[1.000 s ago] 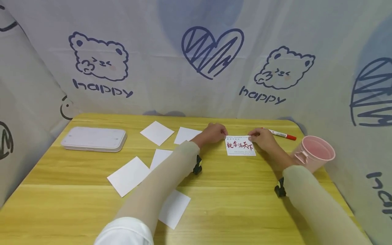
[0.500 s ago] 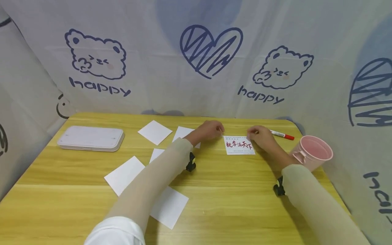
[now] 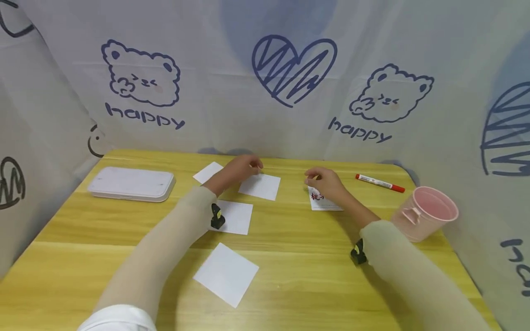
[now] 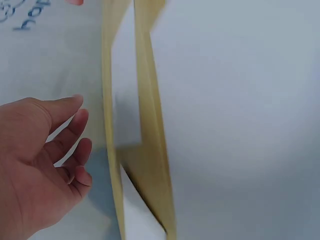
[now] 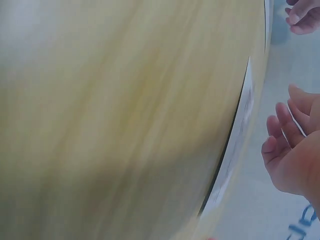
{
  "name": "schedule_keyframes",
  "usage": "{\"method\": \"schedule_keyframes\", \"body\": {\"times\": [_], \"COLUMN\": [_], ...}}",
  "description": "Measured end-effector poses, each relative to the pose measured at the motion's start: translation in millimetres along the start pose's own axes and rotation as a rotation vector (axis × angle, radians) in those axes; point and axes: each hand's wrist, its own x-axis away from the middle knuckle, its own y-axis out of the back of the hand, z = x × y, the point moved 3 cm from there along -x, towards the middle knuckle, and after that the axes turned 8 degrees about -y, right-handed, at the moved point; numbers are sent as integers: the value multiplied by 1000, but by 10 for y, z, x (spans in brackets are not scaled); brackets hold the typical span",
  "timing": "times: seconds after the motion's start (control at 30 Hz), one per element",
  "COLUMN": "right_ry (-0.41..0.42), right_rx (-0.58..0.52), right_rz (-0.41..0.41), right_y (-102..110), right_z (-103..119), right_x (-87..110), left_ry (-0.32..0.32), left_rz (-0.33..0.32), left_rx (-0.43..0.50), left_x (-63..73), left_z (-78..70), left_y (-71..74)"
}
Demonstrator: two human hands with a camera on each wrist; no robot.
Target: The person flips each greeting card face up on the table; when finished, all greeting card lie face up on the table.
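Observation:
My left hand (image 3: 241, 169) hovers over the back of the table, above two blank white cards, one to its right (image 3: 265, 187) and one partly behind its wrist (image 3: 208, 172). The left wrist view shows this hand (image 4: 45, 155) with loosely bent fingers and nothing between them. Over a white card with red Chinese characters (image 3: 316, 202) is my right hand (image 3: 327, 184), hiding much of the print. In the right wrist view its relaxed fingers (image 5: 282, 122) are apart from the printed card (image 5: 232, 145) and hold nothing.
Two more blank cards lie nearer the front, one under the left wrist (image 3: 238, 219) and one turned at an angle (image 3: 227, 276). A white flat case (image 3: 131, 183) sits at left. At right are a red-capped marker (image 3: 380, 183) and a pink cup (image 3: 422, 216). A printed curtain (image 3: 232, 115) hangs behind.
Both hands have come off the printed card they were pinching. My left hand has swung left to the blank cards; the right has shifted slightly left over the print.

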Motion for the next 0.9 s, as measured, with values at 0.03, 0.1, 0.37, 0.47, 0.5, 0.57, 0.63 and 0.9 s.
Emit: {"method": "schedule_keyframes", "body": {"times": [0.03,0.1,0.37,0.47,0.5,0.57,0.63,0.9], "right_ry": [0,5,20,5,1,-14,-17,-41], "right_rx": [-4,-5,-70,-82,-82,-77,-66,-13], "right_rz": [9,29,115,143,152,169,181,183], "right_y": [-35,-101,-387,-479,-503,-546,-581,-635], "right_z": [35,102,323,350,355,361,369,382], "right_x": [-16,-56,-280,-346,-361,-383,-397,-413], "left_ry": [4,4,6,11,14,19,24,42], "left_rz": [-2,-4,14,37,44,54,58,65], "left_rx": [-7,-11,-40,-50,-54,-60,-61,-69], "left_x": [14,29,40,21,14,2,-11,-37], "left_z": [44,116,289,330,343,370,397,433], "left_y": [15,39,103,112,114,114,112,115]}}
